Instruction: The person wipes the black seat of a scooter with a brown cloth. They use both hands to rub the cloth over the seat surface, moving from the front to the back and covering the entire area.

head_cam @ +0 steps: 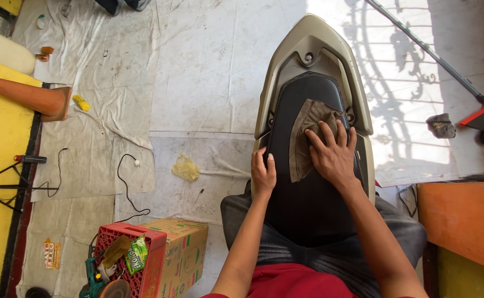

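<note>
so i was sitting astride the black seat point(308, 187) of the scooter, looking straight down at it, and my right hand point(334, 156) was flat on the brownish cloth point(304, 144), fingers spread apart and pressing it down onto the vinyl, not pinching it at all. the cloth lay with its long side running up and down the seat, same line as the seat itself, and most of it stuck out to the left of my palm and a bit ahead toward the tan tail panel point(314, 38). my left hand point(263, 175) was curled over the seat's left edge, fingers closed around the rim, just beside the cloth's lower corner but not touching it. so the right hand was the one actually on the cloth, left just steadying.
</note>
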